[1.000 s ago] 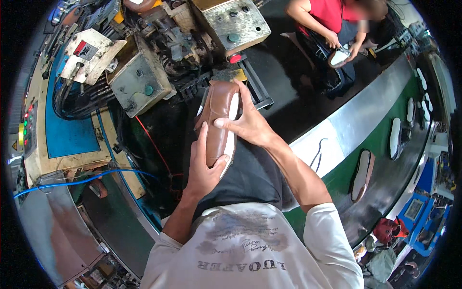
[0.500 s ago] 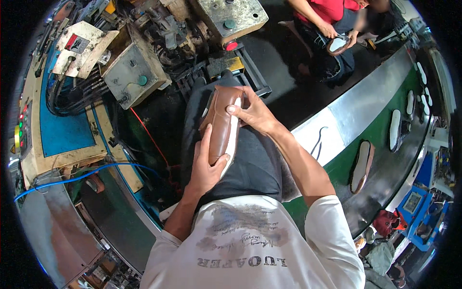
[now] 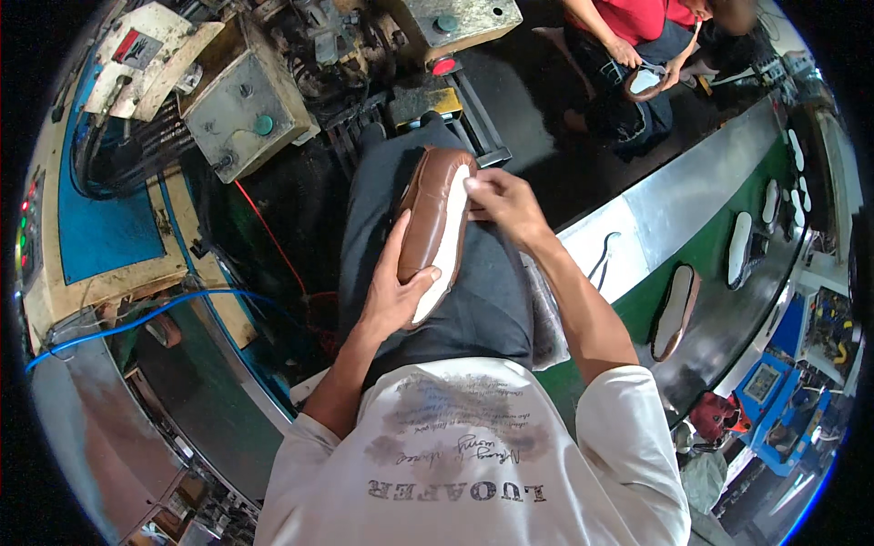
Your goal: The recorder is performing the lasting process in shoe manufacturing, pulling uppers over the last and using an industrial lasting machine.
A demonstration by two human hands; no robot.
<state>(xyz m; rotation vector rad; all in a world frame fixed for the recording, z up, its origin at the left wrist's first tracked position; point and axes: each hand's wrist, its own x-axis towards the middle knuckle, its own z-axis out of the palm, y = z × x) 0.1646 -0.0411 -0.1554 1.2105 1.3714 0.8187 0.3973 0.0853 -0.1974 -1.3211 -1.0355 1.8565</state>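
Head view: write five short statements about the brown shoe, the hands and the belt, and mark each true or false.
1. Both hands hold the brown shoe over the lap. True: the left hand grips its near end, and the right hand pinches its far part.
2. The shoe's pale underside faces up. True.
3. The shoe lies on the conveyor belt. False: it is held in the hands; other shoes lie on the belt.
4. The right hand's fingers rest on the grey machine box. False: they touch the shoe.
5. No one else is in view. False: a person in red sits beyond.

Brown shoe upper [image 3: 435, 223] on last, white insole up, lengthwise over lap, held in hands
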